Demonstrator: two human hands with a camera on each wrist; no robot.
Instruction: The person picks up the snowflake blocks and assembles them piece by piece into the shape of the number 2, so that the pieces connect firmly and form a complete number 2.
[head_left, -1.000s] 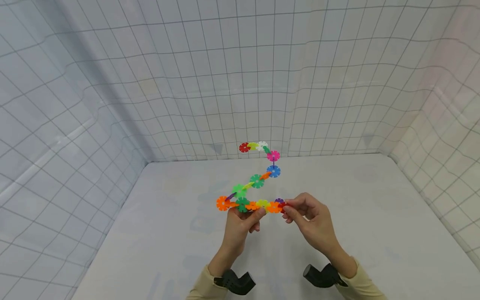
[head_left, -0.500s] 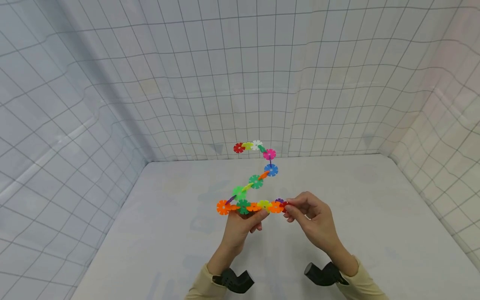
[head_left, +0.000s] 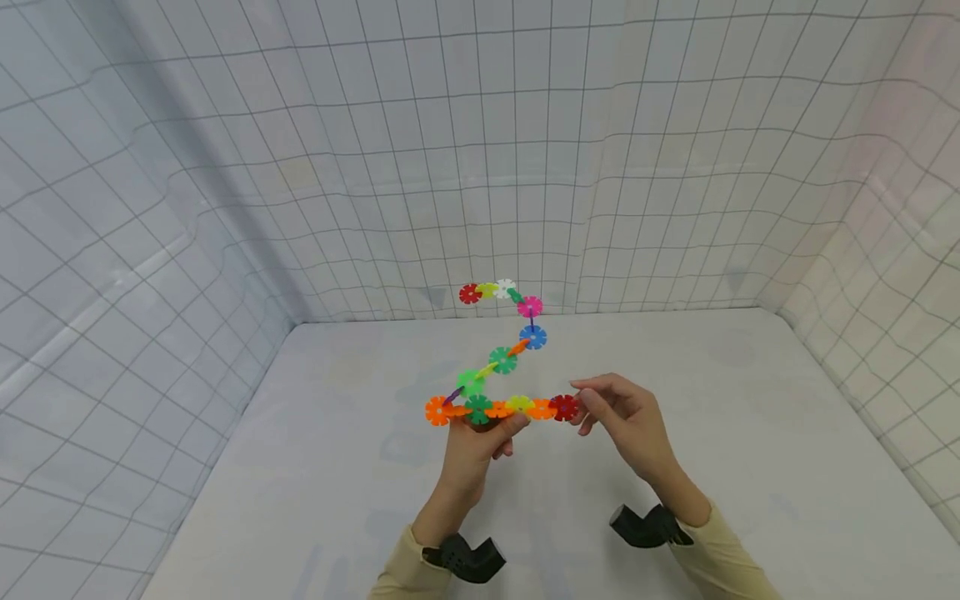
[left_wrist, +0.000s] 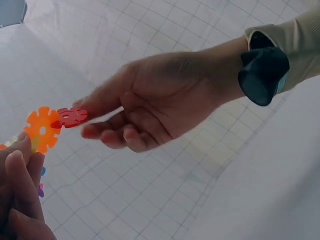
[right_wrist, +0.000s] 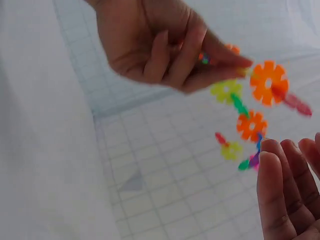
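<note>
Two hands are up over the white tabletop (head_left: 675, 467), and both are mine. My left hand (head_left: 480, 442) keeps a narrow grip, thumb and fingers pinching the lower run of a chain of plastic snowflake discs (head_left: 498, 367) near its green piece, so the chain hangs in the air above the tabletop, well clear of it. From that pinch the lower run lies level, with an orange disc (head_left: 437, 410) at its left end and a dark red disc (head_left: 564, 407) at its right end; from the orange end the chain climbs back up and to the right through green, blue and pink pieces, then bends left to a small red disc (head_left: 470, 293) at the top. My right hand (head_left: 626, 417) holds nothing: its grip is loose, the fingers gently curved, with the fingertips just beside the dark red disc (left_wrist: 71, 117). In the left wrist view one fingertip lies right at that disc's edge, though I cannot tell whether it touches. A grid-patterned white cloth (head_left: 480, 150) hangs behind and to both sides.
</note>
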